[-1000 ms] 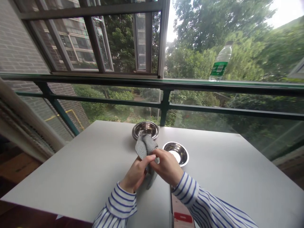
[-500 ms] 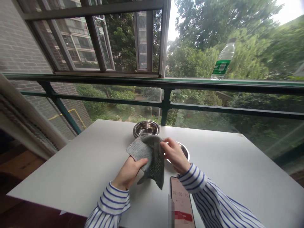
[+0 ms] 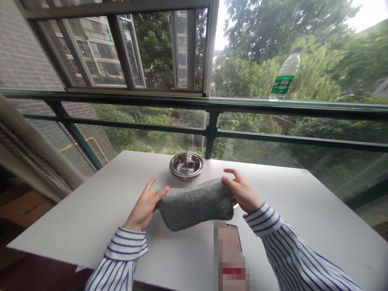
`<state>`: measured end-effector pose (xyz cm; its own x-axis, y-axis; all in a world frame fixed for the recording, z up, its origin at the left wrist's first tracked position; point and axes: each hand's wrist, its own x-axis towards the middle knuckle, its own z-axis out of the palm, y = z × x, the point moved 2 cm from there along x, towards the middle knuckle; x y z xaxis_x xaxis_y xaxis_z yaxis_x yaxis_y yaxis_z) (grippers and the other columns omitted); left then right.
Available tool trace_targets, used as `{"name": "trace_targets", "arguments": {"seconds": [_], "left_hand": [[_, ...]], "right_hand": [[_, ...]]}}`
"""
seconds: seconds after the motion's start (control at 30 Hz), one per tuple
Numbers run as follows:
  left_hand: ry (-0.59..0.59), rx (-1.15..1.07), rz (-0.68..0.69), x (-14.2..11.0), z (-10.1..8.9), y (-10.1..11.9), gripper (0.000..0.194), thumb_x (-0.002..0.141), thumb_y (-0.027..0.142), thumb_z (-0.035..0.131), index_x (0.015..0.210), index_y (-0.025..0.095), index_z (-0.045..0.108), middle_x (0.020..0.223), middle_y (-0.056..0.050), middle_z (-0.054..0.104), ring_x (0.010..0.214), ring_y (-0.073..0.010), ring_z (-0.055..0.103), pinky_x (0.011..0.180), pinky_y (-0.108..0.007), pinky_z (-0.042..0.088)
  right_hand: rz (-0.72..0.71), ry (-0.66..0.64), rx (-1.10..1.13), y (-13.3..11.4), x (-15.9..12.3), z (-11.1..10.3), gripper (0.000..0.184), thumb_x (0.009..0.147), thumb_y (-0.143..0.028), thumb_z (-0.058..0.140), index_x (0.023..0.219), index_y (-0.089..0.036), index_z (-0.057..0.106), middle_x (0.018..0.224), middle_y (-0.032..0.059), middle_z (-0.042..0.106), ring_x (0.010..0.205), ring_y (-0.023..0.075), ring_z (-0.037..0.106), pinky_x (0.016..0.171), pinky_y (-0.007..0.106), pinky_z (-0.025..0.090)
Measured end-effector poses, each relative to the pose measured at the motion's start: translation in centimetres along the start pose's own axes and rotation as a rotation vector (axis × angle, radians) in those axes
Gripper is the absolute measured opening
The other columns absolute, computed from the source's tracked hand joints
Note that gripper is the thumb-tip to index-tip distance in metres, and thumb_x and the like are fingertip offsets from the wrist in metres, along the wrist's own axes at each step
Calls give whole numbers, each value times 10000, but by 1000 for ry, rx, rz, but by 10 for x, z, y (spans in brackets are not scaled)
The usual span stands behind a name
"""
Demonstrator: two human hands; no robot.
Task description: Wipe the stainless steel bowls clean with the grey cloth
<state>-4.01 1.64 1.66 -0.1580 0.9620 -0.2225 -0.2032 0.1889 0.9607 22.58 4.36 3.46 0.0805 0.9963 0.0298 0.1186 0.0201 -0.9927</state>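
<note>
A grey textured cleaning cloth (image 3: 197, 205) is stretched between my hands above the table, its near edge hanging down. My left hand (image 3: 145, 204) pinches its left end between thumb and fingers. At the opposite end, my right hand (image 3: 241, 190) grips the upper right corner. Behind the cloth stands a shiny metal bowl (image 3: 186, 166), apart from both hands. A second metal bowl (image 3: 236, 205) is mostly hidden by the cloth and my right hand; only a sliver of its rim shows.
On the white table (image 3: 103, 210) lies a phone (image 3: 235, 246), partly pixelated, near the front edge. A clear plastic bottle with a green label (image 3: 283, 83) stands on the ledge beyond the dark green railing (image 3: 145, 126). A curtain (image 3: 33, 149) hangs at the left.
The cloth went from bunched up between close hands to spread out wide. My hands moved apart, left hand leftward and right hand rightward. The cloth now covers most of the right bowl.
</note>
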Motion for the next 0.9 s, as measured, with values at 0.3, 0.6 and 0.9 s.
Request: {"name": "trace_targets", "arguments": {"seconds": [0.3, 0.6, 0.9], "left_hand": [[-150, 616, 198, -3, 5, 3, 291, 483, 323, 773, 737, 187, 734, 1100, -110, 491, 985, -293, 535, 903, -352, 385], [-221, 561, 237, 7, 9, 11, 296, 680, 455, 598, 707, 165, 653, 942, -95, 633, 879, -249, 587, 780, -340, 448], [-184, 229, 137, -10, 46, -28, 498, 723, 519, 546, 1073, 165, 563, 1126, -128, 603, 1088, -268, 519, 914, -397, 372]], "right_hand": [[-203, -352, -373, -6, 2, -13, 322, 657, -217, 605, 975, -192, 650, 867, 36, 627, 778, 184, 560, 706, 311, 427], [-37, -464, 27, -33, -6, -10, 140, 712, -293, 560, 641, -172, 559, 628, -24, 515, 567, 109, 456, 502, 215, 334], [127, -387, 522, -19, -15, 35, 208, 660, -364, 541, 664, -187, 431, 549, -58, 423, 487, 89, 387, 480, 210, 321]]}}
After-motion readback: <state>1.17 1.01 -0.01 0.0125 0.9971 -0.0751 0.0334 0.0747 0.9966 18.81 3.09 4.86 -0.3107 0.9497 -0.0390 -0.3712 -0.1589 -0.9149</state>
